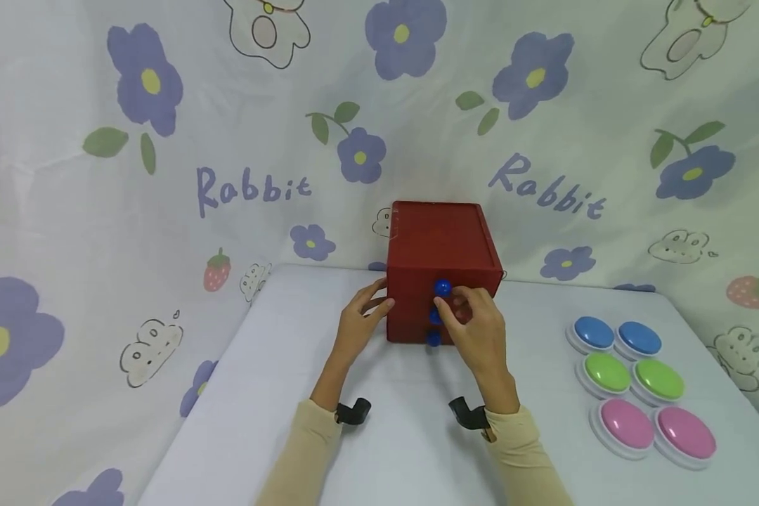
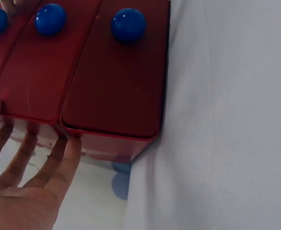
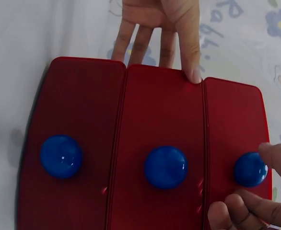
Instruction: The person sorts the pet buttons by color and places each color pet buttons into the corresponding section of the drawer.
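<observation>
A red box with three stacked drawers (image 1: pixel 443 239) stands at the back of the table. Each drawer front bears a round blue knob, such as the middle knob (image 3: pixel 166 167) and the bottom knob (image 3: pixel 61 156). My left hand (image 1: pixel 357 323) rests against the box's left side, with its fingers extended along that side and its thumb at the front edge. At the front, my right hand (image 1: pixel 481 327) has its thumb and fingers about the top knob (image 1: pixel 443 287), pinching it from opposite sides. All drawers look closed.
On the right of the white table (image 1: pixel 259 436) lie several round domes with white rims, in pairs of blue (image 1: pixel 639 339), green (image 1: pixel 658 379) and pink (image 1: pixel 686 432). A patterned cloth (image 1: pixel 253 126) hangs right behind the box.
</observation>
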Demonstrator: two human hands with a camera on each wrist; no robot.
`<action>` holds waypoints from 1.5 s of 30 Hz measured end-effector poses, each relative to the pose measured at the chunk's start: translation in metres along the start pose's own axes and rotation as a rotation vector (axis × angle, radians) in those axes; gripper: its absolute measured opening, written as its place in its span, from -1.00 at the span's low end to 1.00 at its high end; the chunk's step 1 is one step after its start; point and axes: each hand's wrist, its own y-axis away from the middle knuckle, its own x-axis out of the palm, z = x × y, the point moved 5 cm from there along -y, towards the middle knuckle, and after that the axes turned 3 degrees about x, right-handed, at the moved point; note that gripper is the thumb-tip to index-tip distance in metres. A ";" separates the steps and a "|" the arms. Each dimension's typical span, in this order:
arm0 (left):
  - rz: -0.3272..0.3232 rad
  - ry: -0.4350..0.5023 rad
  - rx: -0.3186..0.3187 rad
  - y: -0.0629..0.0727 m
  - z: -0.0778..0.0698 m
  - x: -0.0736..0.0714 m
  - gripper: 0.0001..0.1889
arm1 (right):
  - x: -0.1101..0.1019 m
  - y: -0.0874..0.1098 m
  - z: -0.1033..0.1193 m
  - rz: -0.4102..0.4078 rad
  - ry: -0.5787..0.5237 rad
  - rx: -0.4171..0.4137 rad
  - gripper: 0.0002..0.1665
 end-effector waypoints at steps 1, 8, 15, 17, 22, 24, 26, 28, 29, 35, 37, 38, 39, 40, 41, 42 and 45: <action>0.002 0.002 -0.003 0.001 0.000 0.001 -0.45 | 0.000 0.000 0.000 0.001 0.004 0.010 -0.63; 0.011 0.001 -0.020 0.007 0.003 0.006 -0.43 | 0.002 0.003 -0.002 -0.001 0.024 0.045 -0.65; 0.009 -0.002 -0.002 0.002 0.000 0.008 -0.45 | -0.002 0.001 -0.002 -0.047 0.009 -0.016 -0.67; 0.007 -0.016 0.007 0.001 -0.001 0.008 -0.45 | -0.003 0.000 -0.001 -0.042 0.011 -0.019 -0.67; 0.014 -0.039 0.020 -0.003 -0.004 0.006 -0.44 | -0.007 0.000 0.002 -0.029 -0.003 -0.017 -0.68; 0.018 -0.040 0.020 -0.004 -0.004 0.006 -0.43 | -0.008 0.000 0.003 -0.027 -0.011 -0.019 -0.69; 0.021 -0.047 0.015 -0.004 -0.005 0.005 -0.43 | -0.009 0.000 0.004 -0.024 -0.011 -0.020 -0.69; 0.023 -0.051 0.007 -0.005 -0.004 0.005 -0.42 | -0.010 0.001 0.004 -0.021 -0.010 -0.021 -0.69; 0.024 -0.050 0.004 -0.005 -0.004 0.004 -0.42 | -0.010 0.001 0.005 -0.018 -0.011 -0.021 -0.69; 0.019 -0.052 -0.003 -0.004 -0.003 0.002 -0.39 | -0.011 0.005 0.007 -0.005 -0.017 -0.019 -0.70; 0.018 -0.050 -0.001 -0.003 -0.002 0.001 -0.41 | -0.011 0.005 0.008 -0.003 -0.022 -0.023 -0.70; 0.017 -0.050 0.000 -0.003 -0.002 0.001 -0.41 | -0.011 0.006 0.008 -0.002 -0.025 -0.026 -0.70; 0.016 -0.049 0.005 -0.003 -0.002 0.000 -0.41 | -0.011 0.006 0.009 -0.001 -0.027 -0.028 -0.69; 0.017 -0.048 0.009 -0.003 -0.001 0.000 -0.42 | -0.012 0.007 0.009 0.001 -0.027 -0.030 -0.70; 0.016 -0.046 0.013 -0.003 -0.001 0.000 -0.42 | -0.012 0.007 0.009 0.003 -0.026 -0.031 -0.70; 0.017 -0.041 0.016 -0.002 -0.001 0.000 -0.42 | -0.012 0.008 0.010 0.004 -0.027 -0.032 -0.70; 0.017 -0.039 0.017 -0.001 0.000 -0.001 -0.42 | -0.013 0.010 0.010 0.017 -0.026 -0.031 -0.71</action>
